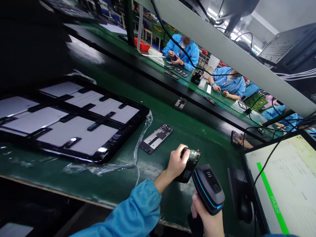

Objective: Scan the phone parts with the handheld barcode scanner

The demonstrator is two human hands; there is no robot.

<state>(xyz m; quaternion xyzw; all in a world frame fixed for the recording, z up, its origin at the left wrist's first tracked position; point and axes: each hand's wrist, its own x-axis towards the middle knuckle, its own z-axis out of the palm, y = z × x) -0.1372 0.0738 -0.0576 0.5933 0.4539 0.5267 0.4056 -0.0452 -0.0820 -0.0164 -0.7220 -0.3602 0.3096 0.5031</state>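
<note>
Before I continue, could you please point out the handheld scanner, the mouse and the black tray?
Handheld scanner (208, 190): head view, on its dark top housing.
Mouse (245, 210): head view, on its dark back.
Black tray (128, 132): head view, on its rim at the right.

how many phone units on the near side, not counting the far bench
4: the held one in the left hand, one right of the black tray (nearest unit), one farther back (small unit), one (edge unit) by the monitor. Some may be hidden.
</note>
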